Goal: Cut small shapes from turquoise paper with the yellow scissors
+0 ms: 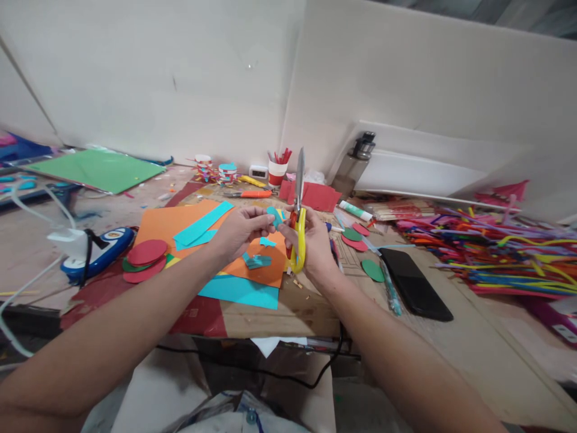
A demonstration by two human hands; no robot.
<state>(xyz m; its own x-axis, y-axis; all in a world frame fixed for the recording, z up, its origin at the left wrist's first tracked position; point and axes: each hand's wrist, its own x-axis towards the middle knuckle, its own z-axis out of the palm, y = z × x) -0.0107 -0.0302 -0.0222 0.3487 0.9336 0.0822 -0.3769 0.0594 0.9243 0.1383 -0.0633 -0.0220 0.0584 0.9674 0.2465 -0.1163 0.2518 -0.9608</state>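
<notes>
Just beyond your forearms lies the bare near part of the worktop (pixel 306 310), with a turquoise strip (pixel 246 293) along the near edge of an orange sheet (pixel 153 224). To the right, a black phone (pixel 412 282) lies flat beside a green disc (pixel 372 270); to the left, red discs (pixel 146 252) overlap on the sheet's corner, near a blue power strip (pixel 101 255). A few turquoise scraps (pixel 258 261) sit on the orange, below your hands. Your left hand (pixel 247 226) is closed to a pinch, thumb and fingers gripping a small turquoise piece (pixel 274 217) out in front of you. Right beside it, your right hand (pixel 317 240) is curled around the yellow and red handles of the scissors (pixel 299 239), whose blades point upward, clear of the piece; you have its thumb side close to the paper, though whether they touch I cannot tell. Past your hands come a glue stick (pixel 355 210), some red paper (pixel 322 197), an orange cutter (pixel 252 194) and a cup (pixel 276 171) of red sticks. Behind them all stands a white wall (pixel 180 78).
</notes>
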